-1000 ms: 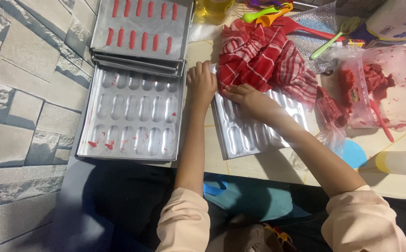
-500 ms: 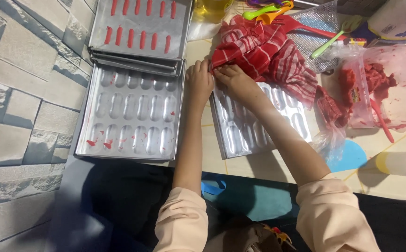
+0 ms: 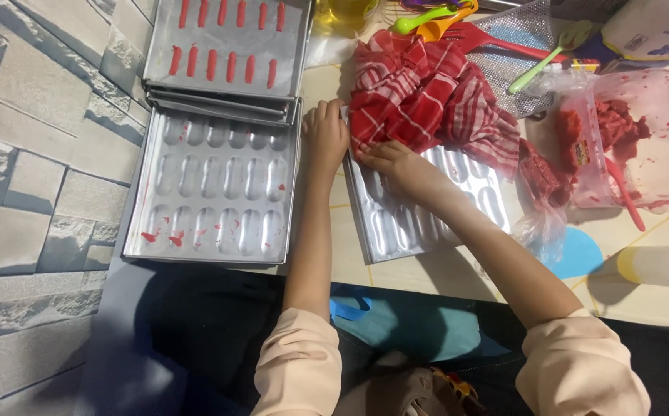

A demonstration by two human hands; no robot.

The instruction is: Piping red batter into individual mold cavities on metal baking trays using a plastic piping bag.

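Stone-pattern wall (image 3: 34,154) | ridged metal mould tray (image 3: 419,216) | crumpled red checked cloth (image 3: 427,96)

The red striped cloth (image 3: 427,100) covers the far end of the metal mould tray (image 3: 427,212), and the right hand (image 3: 392,162) hides its near corner, so its full row count cannot be told. The filled tray (image 3: 230,46) and the white container (image 3: 654,27) are cut off by the top edge. The fingers (image 3: 327,115) of the left hand (image 3: 325,139) curl out of sight at the cloth's edge.
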